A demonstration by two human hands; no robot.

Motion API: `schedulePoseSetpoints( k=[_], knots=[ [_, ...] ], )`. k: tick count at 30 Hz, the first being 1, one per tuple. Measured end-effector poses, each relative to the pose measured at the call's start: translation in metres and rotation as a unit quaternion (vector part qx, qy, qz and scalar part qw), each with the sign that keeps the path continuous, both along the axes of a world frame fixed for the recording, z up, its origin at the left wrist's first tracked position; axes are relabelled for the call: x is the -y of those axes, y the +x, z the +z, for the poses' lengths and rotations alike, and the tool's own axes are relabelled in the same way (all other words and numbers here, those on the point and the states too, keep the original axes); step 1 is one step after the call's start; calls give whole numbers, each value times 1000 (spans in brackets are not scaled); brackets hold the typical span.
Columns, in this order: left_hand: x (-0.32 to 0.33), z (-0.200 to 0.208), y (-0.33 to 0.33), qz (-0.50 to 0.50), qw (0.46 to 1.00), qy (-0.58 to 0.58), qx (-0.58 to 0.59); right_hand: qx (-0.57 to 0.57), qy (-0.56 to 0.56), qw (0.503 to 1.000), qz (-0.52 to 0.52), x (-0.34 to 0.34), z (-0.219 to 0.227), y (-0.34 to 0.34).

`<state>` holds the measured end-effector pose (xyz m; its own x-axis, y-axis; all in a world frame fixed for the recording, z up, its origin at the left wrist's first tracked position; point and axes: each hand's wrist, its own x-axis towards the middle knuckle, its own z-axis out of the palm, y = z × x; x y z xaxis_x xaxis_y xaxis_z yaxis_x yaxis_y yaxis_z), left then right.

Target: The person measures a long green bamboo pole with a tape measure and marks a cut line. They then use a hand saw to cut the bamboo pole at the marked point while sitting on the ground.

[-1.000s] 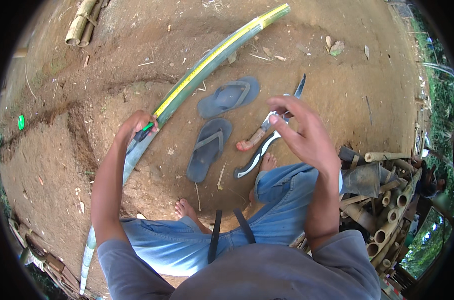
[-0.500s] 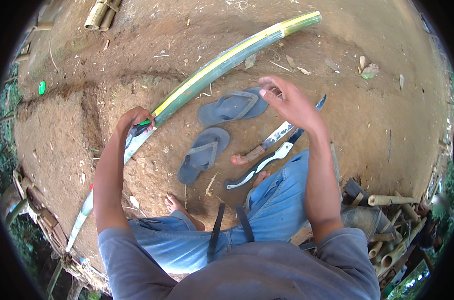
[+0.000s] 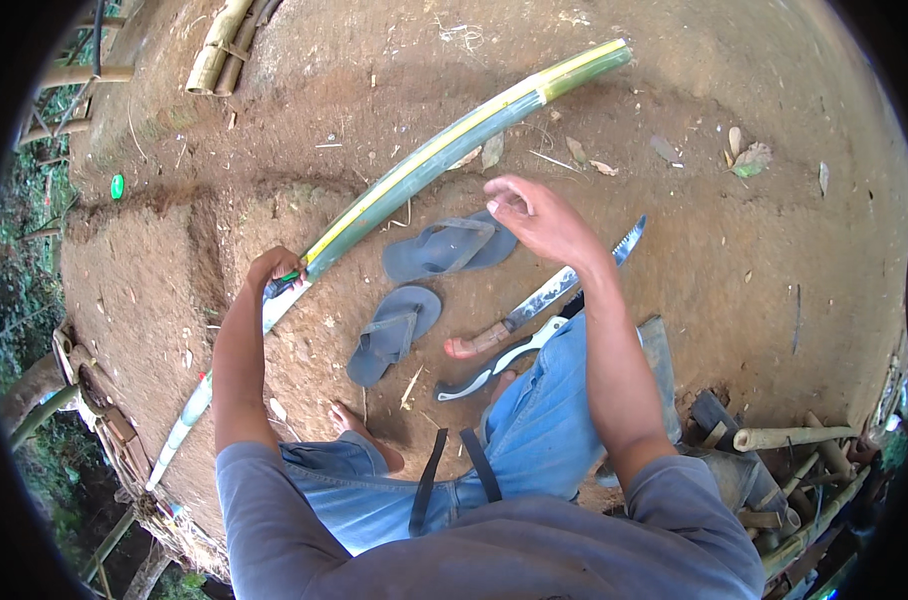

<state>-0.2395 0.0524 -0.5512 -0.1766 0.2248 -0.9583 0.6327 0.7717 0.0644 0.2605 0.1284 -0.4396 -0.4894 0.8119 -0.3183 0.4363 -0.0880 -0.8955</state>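
Fingers of your left hand are wrapped around a black-and-green tape measure, right at the long green bamboo pole; whether the case itself touches the pole you cannot tell from here. The yellow tape blade runs from that hand along the pole's upper face to its far end. Your right hand hangs in the air on your side of the pole, its fingers loosely curled and grasping nothing. The pole lies slantwise on the bare earth, from your lower left to your upper right, and passes behind your left forearm. Between the pole and your legs lie two dark flip-flops, one near the pole and the other farther from it. Farther from the pole still, to the right of the flip-flops, you have a machete with a reddish-brown handle and, just beside it, a saw with a black-and-white handle; your right forearm crosses over its blade. Beyond the pole, at the upper left, lie dry bamboo lengths, with a small green object to the pole's left.
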Motion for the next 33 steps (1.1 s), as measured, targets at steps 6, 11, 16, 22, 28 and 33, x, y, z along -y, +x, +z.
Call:
schedulePoseSetpoints(
  k=[6, 11, 16, 22, 28, 33],
  knots=[
    [18, -9, -22, 0, 1000, 8, -9, -25, -13, 999, -38, -11, -6, -2],
    [14, -1, -24, -20, 1000, -8, -18, -60, -16, 996, -58, -23, -22, -32],
    [-1, -15, -54, -84, 994, 0, 65, -41, -11, 998, -54, -46, -43, -34],
    [-79, -62, 29, -204, 970, 109, 72, 144, 281, 948, -43, -44, -58, 75],
    [-222, -62, 255, -155, 950, 164, 217, 3, 144, 967, -211, 17, -84, 87],
    [-259, -10, 374, -223, 917, 157, 292, 315, 123, 864, -373, 154, -12, 168]
  ],
)
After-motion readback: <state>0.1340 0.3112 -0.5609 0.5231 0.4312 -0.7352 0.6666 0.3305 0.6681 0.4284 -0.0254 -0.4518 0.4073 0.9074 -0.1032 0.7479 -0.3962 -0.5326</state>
